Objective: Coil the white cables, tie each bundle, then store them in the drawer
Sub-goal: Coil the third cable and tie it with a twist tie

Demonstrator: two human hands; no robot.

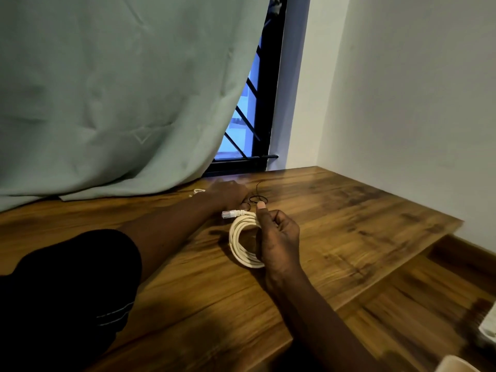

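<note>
Head view. Centre frame: right hand grips the coiled white cable, coil on edge, connector pointing left. Just above, left hand lies at thin black ties; fingertips hidden, grasp cannot be told. Curtain drapes over the table far edge, upper left, part-covering a second white cable. Wood runs right of the hands to the table's edge; wall behind.

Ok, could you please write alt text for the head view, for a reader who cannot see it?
The right hand holds a coiled white cable at a wooden table. The left hand rests further back by a thin black tie, near a pale green curtain.
</note>
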